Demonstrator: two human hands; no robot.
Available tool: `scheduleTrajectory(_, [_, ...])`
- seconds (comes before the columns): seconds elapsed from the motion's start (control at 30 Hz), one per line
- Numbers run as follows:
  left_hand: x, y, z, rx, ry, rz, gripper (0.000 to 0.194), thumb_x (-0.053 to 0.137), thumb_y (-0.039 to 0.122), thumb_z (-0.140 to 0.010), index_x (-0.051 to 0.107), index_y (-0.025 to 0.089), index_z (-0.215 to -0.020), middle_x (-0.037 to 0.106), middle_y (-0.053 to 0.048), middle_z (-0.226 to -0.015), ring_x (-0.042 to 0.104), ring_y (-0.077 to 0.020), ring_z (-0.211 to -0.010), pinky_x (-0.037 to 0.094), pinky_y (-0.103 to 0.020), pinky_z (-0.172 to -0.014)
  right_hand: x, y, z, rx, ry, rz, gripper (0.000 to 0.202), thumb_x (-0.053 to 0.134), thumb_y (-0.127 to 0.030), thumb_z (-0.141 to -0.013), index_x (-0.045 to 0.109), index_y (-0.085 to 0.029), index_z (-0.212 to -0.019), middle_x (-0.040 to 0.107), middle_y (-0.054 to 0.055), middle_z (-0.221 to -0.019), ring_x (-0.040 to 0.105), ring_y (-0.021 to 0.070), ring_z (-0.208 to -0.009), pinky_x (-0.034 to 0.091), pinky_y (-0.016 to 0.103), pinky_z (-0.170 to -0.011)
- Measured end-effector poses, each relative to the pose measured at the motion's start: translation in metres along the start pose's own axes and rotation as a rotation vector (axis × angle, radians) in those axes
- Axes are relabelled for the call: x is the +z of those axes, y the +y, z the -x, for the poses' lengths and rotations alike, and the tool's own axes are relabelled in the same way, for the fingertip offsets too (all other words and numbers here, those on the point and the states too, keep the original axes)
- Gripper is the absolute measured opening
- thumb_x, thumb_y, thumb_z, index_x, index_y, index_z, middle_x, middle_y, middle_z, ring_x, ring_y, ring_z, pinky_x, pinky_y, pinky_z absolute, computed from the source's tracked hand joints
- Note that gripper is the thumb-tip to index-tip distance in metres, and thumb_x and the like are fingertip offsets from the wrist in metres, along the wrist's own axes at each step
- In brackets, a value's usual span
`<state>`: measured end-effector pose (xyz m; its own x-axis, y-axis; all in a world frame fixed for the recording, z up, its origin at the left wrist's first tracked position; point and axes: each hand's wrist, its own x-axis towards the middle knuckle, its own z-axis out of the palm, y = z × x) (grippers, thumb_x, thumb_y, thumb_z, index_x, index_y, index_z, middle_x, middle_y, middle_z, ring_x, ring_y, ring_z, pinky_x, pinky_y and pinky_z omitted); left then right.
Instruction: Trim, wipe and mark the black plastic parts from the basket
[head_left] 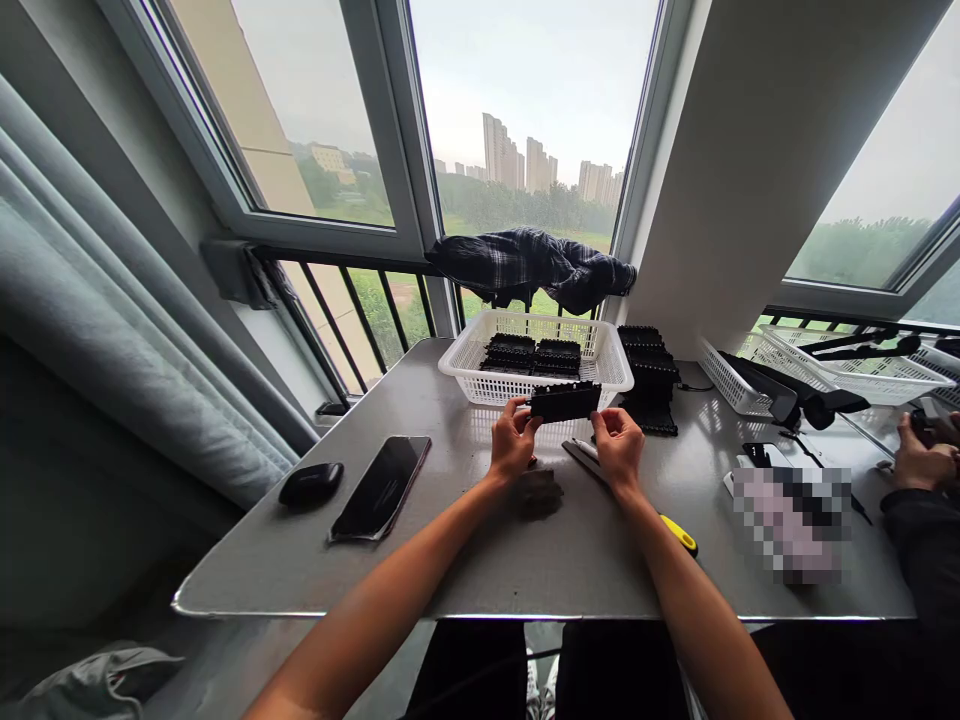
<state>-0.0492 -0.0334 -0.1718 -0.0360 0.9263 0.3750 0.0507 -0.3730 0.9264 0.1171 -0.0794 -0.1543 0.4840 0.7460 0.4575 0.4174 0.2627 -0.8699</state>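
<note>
A flat black plastic part (564, 402) with a toothed upper edge is held up above the table, in front of the white basket. My left hand (513, 440) pinches its left end, and my right hand (619, 443) pinches its right end. Several similar black parts (532, 355) lie inside the white basket (487, 388). More of them form a stack (646, 375) just right of the basket. Below my hands, a small dark piece (540, 494) sits on the tabletop. Beside my right hand lie a white pen-like tool (585, 449) and a dark flat strip, partly hidden by the hand.
The grey table (465, 560) holds a phone (381, 488) and a black case (310, 484) at left. A yellow-handled tool (679, 535) lies by my right forearm. Further right are white baskets (731, 375) with long black parts. At the right edge shows another person's hand (924, 455).
</note>
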Motion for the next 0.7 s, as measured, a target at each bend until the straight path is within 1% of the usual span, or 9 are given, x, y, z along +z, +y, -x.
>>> scheduleTrajectory(0.1, [0.000,0.002,0.001,0.009,0.004,-0.018,0.029,0.064,0.026,-0.078,0.053,0.021,-0.104,0.075,-0.007,-0.090,0.070,-0.0196,-0.073,0.056,-0.030,-0.065,0.000,0.002,0.000,-0.010,-0.025,-0.008,0.031,0.058,-0.048,-0.082,0.062,-0.018,-0.077,0.062,0.001,-0.064,0.054,0.0150,-0.058,0.041,0.026,-0.055])
scheduleTrajectory(0.27, [0.000,0.007,0.003,0.039,0.024,-0.057,0.025,0.063,0.021,-0.079,0.054,0.022,-0.101,0.075,-0.006,-0.089,0.071,-0.0210,-0.082,0.053,-0.034,-0.079,0.002,0.006,-0.001,-0.025,-0.055,-0.012,0.029,0.057,-0.046,-0.083,0.062,-0.018,-0.077,0.062,0.001,-0.067,0.054,0.0147,-0.060,0.040,0.026,-0.058])
scheduleTrajectory(0.37, [0.000,0.007,0.004,0.054,0.031,-0.058,0.023,0.062,0.020,-0.080,0.053,0.022,-0.101,0.075,-0.006,-0.091,0.071,-0.0212,-0.085,0.053,-0.035,-0.081,0.003,0.008,-0.003,0.008,-0.059,-0.098,0.029,0.058,-0.047,-0.081,0.062,-0.018,-0.077,0.061,0.001,-0.067,0.054,0.0147,-0.062,0.042,0.026,-0.059])
scheduleTrajectory(0.47, [0.001,0.005,0.003,0.071,0.055,-0.048,0.021,0.063,0.022,-0.080,0.053,0.022,-0.097,0.074,-0.006,-0.093,0.071,-0.0214,-0.089,0.053,-0.036,-0.083,0.004,0.010,-0.006,0.132,-0.039,-0.268,0.033,0.061,-0.050,-0.077,0.063,-0.017,-0.078,0.057,-0.001,-0.063,0.050,0.0123,-0.055,0.039,0.024,-0.051])
scheduleTrajectory(0.57, [0.000,0.005,0.003,0.106,0.064,-0.046,0.018,0.065,0.023,-0.078,0.052,0.022,-0.090,0.073,-0.007,-0.095,0.070,-0.0216,-0.093,0.052,-0.038,-0.087,0.003,0.011,-0.009,0.318,-0.037,-0.429,0.038,0.063,-0.054,-0.073,0.062,-0.017,-0.078,0.053,-0.004,-0.059,0.041,0.0082,-0.045,0.031,0.021,-0.040])
scheduleTrajectory(0.63, [0.000,0.006,0.003,0.148,0.045,-0.035,0.014,0.062,0.018,-0.077,0.050,0.022,-0.083,0.072,-0.008,-0.102,0.068,-0.0218,-0.101,0.051,-0.038,-0.090,0.002,0.011,-0.011,0.439,-0.093,-0.523,0.041,0.062,-0.058,-0.073,0.060,-0.017,-0.077,0.054,-0.003,-0.059,0.038,0.0068,-0.041,0.028,0.020,-0.037])
scheduleTrajectory(0.7, [-0.002,0.007,0.003,0.206,0.021,-0.038,0.015,0.056,0.009,-0.074,0.048,0.022,-0.076,0.069,-0.009,-0.114,0.063,-0.0219,-0.112,0.050,-0.038,-0.094,0.001,0.008,-0.011,0.545,-0.168,-0.600,0.044,0.061,-0.061,-0.074,0.058,-0.017,-0.078,0.057,-0.001,-0.059,0.040,0.0073,-0.041,0.029,0.020,-0.036])
